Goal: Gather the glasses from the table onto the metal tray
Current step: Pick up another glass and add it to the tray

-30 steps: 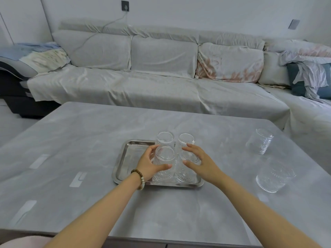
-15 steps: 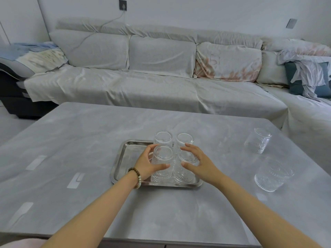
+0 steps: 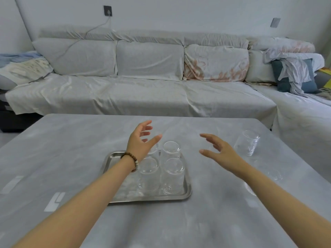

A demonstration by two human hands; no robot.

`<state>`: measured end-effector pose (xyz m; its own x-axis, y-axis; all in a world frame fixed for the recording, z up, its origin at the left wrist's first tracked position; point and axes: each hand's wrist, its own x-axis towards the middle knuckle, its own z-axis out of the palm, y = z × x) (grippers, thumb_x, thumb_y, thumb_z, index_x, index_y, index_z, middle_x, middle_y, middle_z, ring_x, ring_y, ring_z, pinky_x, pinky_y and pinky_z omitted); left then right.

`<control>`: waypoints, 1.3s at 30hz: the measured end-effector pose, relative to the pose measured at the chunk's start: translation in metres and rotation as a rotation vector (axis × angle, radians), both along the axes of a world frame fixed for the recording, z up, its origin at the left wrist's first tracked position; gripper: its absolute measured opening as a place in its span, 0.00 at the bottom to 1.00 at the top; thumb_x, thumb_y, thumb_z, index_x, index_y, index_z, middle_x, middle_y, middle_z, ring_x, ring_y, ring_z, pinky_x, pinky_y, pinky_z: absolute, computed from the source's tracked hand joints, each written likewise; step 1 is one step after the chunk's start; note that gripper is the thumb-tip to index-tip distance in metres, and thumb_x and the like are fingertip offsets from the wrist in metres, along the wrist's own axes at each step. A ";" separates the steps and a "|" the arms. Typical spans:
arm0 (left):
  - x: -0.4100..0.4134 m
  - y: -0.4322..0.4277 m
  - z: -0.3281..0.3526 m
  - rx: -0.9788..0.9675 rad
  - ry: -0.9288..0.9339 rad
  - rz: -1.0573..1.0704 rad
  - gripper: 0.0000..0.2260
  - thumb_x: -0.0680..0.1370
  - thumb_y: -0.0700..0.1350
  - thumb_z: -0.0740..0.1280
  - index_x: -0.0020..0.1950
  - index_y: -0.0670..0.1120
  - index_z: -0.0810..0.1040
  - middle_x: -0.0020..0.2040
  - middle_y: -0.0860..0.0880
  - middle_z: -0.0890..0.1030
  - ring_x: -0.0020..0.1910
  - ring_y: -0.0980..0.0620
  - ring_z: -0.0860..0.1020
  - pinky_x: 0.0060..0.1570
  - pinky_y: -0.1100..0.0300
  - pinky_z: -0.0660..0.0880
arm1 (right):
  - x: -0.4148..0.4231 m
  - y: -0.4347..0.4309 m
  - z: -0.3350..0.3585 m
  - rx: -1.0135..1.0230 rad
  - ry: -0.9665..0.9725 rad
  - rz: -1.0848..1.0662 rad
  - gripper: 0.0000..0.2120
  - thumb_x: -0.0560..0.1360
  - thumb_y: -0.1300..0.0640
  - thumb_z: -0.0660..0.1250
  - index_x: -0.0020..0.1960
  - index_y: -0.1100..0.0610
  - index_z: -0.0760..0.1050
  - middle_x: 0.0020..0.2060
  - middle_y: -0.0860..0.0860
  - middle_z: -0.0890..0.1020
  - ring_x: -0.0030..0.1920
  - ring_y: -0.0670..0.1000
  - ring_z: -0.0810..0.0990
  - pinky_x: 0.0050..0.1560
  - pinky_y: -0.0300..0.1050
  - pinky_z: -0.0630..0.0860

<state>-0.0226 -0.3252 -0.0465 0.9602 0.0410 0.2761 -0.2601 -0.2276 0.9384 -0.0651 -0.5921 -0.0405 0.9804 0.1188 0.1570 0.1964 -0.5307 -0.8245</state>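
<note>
Lifted off the front glasses since a second ago: left hand (image 3: 140,143) and right hand (image 3: 219,153), both spread open and empty above the table (image 3: 71,149). Four glasses (image 3: 172,173) upright on the metal tray (image 3: 111,158); one glass (image 3: 248,143) on the table right, another blurred beneath the right forearm.

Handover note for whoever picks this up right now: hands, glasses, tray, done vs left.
Left hand: open, empty, raised over the tray's far side.
Right hand: open, empty, raised between the tray and the far-right glass.
Metal tray: on the table, holding four glasses in a two-by-two block on its right half.
Done: those four are gathered.
Left: the far-right glass stands on the table. A second glass lies nearer, largely hidden by the right forearm. Both need moving onto the tray's free left half.
</note>
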 end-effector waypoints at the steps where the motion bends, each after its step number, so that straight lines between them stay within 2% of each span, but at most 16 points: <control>1: 0.007 -0.014 0.003 0.014 0.019 -0.026 0.23 0.70 0.48 0.73 0.64 0.53 0.71 0.57 0.52 0.75 0.55 0.53 0.74 0.50 0.63 0.72 | 0.003 -0.018 0.003 0.003 -0.002 -0.036 0.23 0.72 0.56 0.72 0.64 0.45 0.71 0.65 0.43 0.74 0.68 0.45 0.70 0.68 0.41 0.63; 4: 0.029 -0.062 0.006 0.080 0.074 -0.112 0.24 0.71 0.47 0.72 0.65 0.50 0.71 0.60 0.51 0.75 0.56 0.53 0.73 0.52 0.60 0.71 | 0.011 -0.075 0.008 0.004 -0.004 -0.175 0.25 0.71 0.55 0.72 0.66 0.48 0.70 0.65 0.44 0.72 0.68 0.47 0.69 0.67 0.42 0.63; 8: 0.058 -0.138 -0.001 0.069 0.152 -0.182 0.23 0.71 0.47 0.73 0.64 0.48 0.72 0.62 0.48 0.75 0.55 0.52 0.74 0.51 0.60 0.71 | 0.024 -0.144 0.004 0.024 0.045 -0.333 0.28 0.71 0.50 0.72 0.68 0.47 0.67 0.69 0.47 0.69 0.68 0.49 0.68 0.65 0.45 0.65; 12: 0.084 -0.209 -0.022 0.113 0.293 -0.298 0.28 0.70 0.47 0.73 0.68 0.47 0.69 0.66 0.47 0.73 0.61 0.48 0.73 0.57 0.56 0.72 | 0.042 -0.194 -0.012 0.130 0.106 -0.459 0.30 0.71 0.47 0.72 0.70 0.49 0.66 0.70 0.47 0.69 0.66 0.47 0.69 0.59 0.44 0.66; 17: 0.106 -0.287 -0.053 0.152 0.365 -0.453 0.33 0.70 0.50 0.73 0.71 0.49 0.65 0.70 0.48 0.69 0.63 0.48 0.72 0.58 0.56 0.72 | 0.067 -0.228 -0.047 0.198 0.179 -0.468 0.31 0.72 0.47 0.70 0.72 0.52 0.65 0.71 0.49 0.69 0.66 0.50 0.72 0.60 0.44 0.67; 19: 0.113 -0.313 -0.062 0.153 0.374 -0.501 0.35 0.69 0.52 0.74 0.72 0.50 0.63 0.71 0.48 0.67 0.65 0.48 0.71 0.59 0.56 0.71 | 0.077 -0.233 -0.060 0.243 0.199 -0.455 0.29 0.73 0.46 0.68 0.71 0.52 0.66 0.69 0.50 0.71 0.65 0.49 0.73 0.65 0.48 0.70; 21: 0.119 -0.334 -0.071 0.166 0.353 -0.538 0.37 0.68 0.52 0.74 0.73 0.50 0.61 0.72 0.48 0.67 0.67 0.47 0.70 0.60 0.55 0.70 | 0.083 -0.236 -0.071 0.316 0.211 -0.435 0.27 0.74 0.46 0.67 0.70 0.52 0.67 0.67 0.50 0.74 0.65 0.50 0.74 0.66 0.51 0.71; 25: 0.128 -0.354 -0.085 0.138 0.292 -0.536 0.36 0.67 0.50 0.76 0.71 0.48 0.64 0.71 0.48 0.69 0.67 0.48 0.70 0.63 0.56 0.69 | 0.091 -0.240 -0.087 0.441 0.201 -0.412 0.24 0.74 0.47 0.67 0.68 0.50 0.69 0.64 0.50 0.77 0.63 0.49 0.76 0.62 0.48 0.73; 30: 0.131 -0.358 -0.092 0.076 0.276 -0.534 0.33 0.66 0.50 0.76 0.68 0.50 0.68 0.67 0.50 0.72 0.59 0.54 0.71 0.55 0.61 0.68 | 0.093 -0.241 -0.092 0.493 0.187 -0.405 0.21 0.73 0.47 0.68 0.65 0.48 0.72 0.62 0.49 0.79 0.61 0.46 0.78 0.56 0.44 0.75; 34: 0.121 -0.354 -0.086 0.038 0.253 -0.498 0.32 0.65 0.50 0.77 0.66 0.52 0.68 0.60 0.53 0.71 0.57 0.54 0.70 0.52 0.60 0.69 | 0.088 -0.236 -0.081 0.485 0.180 -0.393 0.21 0.73 0.47 0.69 0.64 0.47 0.73 0.61 0.49 0.79 0.60 0.47 0.78 0.56 0.44 0.75; 39: 0.110 -0.319 -0.050 0.031 0.156 -0.485 0.29 0.64 0.53 0.77 0.60 0.57 0.67 0.59 0.55 0.71 0.57 0.53 0.71 0.49 0.61 0.70 | 0.078 -0.209 -0.042 0.473 0.133 -0.332 0.20 0.72 0.46 0.69 0.63 0.47 0.74 0.60 0.49 0.80 0.60 0.47 0.78 0.57 0.45 0.76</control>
